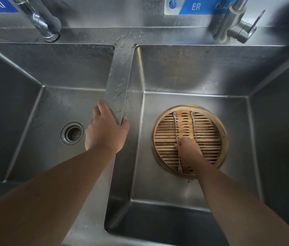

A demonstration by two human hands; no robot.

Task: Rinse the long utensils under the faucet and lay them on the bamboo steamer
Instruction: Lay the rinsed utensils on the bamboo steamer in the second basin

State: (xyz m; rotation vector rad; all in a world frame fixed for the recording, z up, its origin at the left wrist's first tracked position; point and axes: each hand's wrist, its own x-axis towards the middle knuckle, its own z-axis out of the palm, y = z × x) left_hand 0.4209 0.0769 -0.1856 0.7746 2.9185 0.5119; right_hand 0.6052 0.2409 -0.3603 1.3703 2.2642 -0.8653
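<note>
A round bamboo steamer (218, 132) sits on the floor of the right sink basin. Two long twisted metal utensils lie side by side across its slats, spoon ends pointing away from me. The left utensil (176, 126) has a small fork end near the steamer's front rim; the right utensil (194, 125) runs parallel to it. My right hand (188, 150) rests over their middle parts, fingers curled onto the left one's shaft. My left hand (104, 130) grips the wet steel divider (119, 82) between the two basins.
The left basin (33, 103) has a round drain strainer (72, 133). A faucet (41, 20) stands behind the left basin and another faucet (234, 23) with a lever behind the right basin (202, 77). No water runs. Blue signs hang on the back wall.
</note>
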